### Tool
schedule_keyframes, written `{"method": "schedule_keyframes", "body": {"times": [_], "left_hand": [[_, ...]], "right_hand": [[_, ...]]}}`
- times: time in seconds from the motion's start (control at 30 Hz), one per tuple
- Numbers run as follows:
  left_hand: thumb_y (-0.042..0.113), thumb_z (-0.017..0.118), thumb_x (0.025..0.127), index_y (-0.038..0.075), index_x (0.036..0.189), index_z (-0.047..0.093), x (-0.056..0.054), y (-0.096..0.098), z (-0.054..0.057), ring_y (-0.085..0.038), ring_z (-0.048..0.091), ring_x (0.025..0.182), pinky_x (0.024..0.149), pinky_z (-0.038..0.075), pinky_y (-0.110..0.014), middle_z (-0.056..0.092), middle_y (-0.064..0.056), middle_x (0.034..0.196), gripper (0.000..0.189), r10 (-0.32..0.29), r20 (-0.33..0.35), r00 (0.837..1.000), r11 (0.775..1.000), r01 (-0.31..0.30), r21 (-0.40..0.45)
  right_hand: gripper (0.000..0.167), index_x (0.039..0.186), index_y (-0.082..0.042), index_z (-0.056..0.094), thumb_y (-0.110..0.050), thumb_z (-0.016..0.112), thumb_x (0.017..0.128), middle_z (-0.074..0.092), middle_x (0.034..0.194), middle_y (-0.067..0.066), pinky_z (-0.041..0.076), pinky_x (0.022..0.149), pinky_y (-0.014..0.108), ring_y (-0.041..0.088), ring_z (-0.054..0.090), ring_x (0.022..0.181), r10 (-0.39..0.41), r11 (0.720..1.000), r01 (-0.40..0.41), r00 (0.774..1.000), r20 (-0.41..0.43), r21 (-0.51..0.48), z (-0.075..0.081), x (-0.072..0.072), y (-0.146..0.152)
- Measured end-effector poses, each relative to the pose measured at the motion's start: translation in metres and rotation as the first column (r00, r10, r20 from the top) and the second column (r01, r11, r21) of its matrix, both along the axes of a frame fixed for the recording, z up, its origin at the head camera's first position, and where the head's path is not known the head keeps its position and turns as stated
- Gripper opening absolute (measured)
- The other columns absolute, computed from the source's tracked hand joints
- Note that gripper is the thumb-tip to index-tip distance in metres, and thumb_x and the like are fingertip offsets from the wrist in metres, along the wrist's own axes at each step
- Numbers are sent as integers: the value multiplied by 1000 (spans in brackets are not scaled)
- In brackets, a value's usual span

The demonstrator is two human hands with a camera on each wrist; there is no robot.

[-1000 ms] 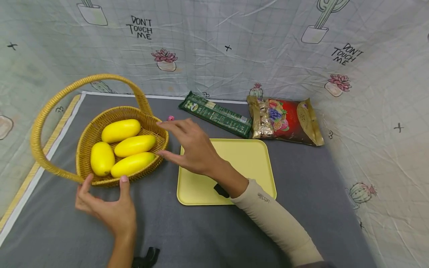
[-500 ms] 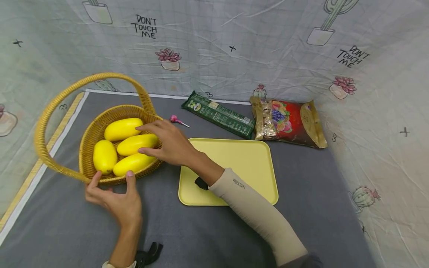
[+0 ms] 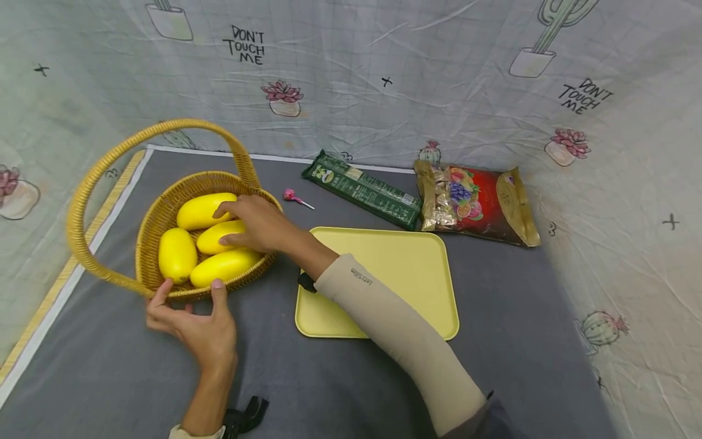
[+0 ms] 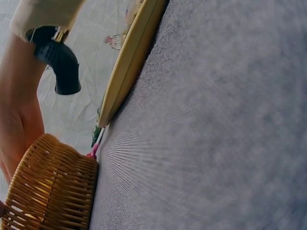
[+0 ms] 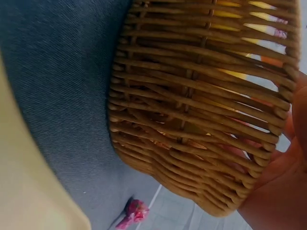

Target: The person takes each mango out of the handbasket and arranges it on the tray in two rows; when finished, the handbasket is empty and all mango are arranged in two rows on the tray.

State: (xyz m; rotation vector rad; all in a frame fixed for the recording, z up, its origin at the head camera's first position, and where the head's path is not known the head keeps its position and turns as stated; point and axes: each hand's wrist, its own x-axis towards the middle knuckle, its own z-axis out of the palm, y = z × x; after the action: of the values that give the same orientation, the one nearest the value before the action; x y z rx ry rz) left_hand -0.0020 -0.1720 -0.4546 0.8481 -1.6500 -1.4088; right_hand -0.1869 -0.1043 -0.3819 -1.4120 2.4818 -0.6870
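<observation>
A yellow wicker basket (image 3: 145, 225) with a tall hooped handle stands at the left of the table, holding several smooth, oblong yellow fruits (image 3: 178, 255). My left hand (image 3: 200, 332) holds its near rim, thumb and fingers spread along the edge. Over the far right rim reaches my right hand (image 3: 260, 225), its thumb and fingers on either side of the middle yellow fruit (image 3: 211, 239), whose right end they hide. In the right wrist view the woven wall (image 5: 192, 96) covers most of the fingers. The left wrist view shows the basket (image 4: 57, 187) from low down.
A yellow tray (image 3: 400, 268) lies under the right forearm. Behind it are a pink lollipop (image 3: 289, 194), a long green packet (image 3: 362, 190) and a red and gold candy bag (image 3: 488, 201). A printed cloth hangs at the back.
My right hand has moved left from beside the basket, over its rim and in among the yellow fruits, uncovering the lollipop. The left hand stays at the near rim.
</observation>
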Motion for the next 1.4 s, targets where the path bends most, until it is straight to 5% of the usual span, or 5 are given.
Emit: {"method": "schedule_keyframes", "body": {"times": [0.23,0.57,0.97,1.17,1.4], "left_hand": [[29,83,89,20,145,42,0,0,0,-13,24,152,123,23,-49,20,-3,156,70,-3,-20,1000,1000,3,10],[28,83,90,19,145,42,-1,1,-1,-13,23,151,124,22,-49,17,-3,157,69,-12,-45,999,1000,13,15],[30,85,88,18,145,43,0,1,-2,-13,26,149,121,25,-48,19,-3,156,72,2,-50,999,1000,-2,2],[29,86,86,18,144,44,0,1,-2,-13,26,149,121,26,-47,20,-3,156,72,7,-57,998,1000,-7,4],[26,84,87,17,145,42,0,0,-2,-14,24,150,123,24,-48,18,-4,157,72,7,-46,999,1000,-7,18]], "right_hand": [[52,145,-18,65,-39,75,99,67,142,-3,44,103,23,12,61,123,-16,995,13,999,31,102,-4,-5,-11],[51,145,-21,64,-41,75,99,65,142,-4,44,104,24,11,60,125,-30,994,28,999,23,108,-6,-4,-10],[54,146,-23,65,-44,75,98,67,139,-2,44,103,27,15,60,122,-75,996,73,996,-47,-48,11,10,8],[55,147,-22,64,-41,77,97,65,137,1,44,97,26,15,57,119,-104,981,104,995,5,-162,19,16,25],[55,147,-24,64,-41,78,96,63,144,1,46,108,34,19,56,132,-154,960,161,987,50,-230,23,21,47]]}}
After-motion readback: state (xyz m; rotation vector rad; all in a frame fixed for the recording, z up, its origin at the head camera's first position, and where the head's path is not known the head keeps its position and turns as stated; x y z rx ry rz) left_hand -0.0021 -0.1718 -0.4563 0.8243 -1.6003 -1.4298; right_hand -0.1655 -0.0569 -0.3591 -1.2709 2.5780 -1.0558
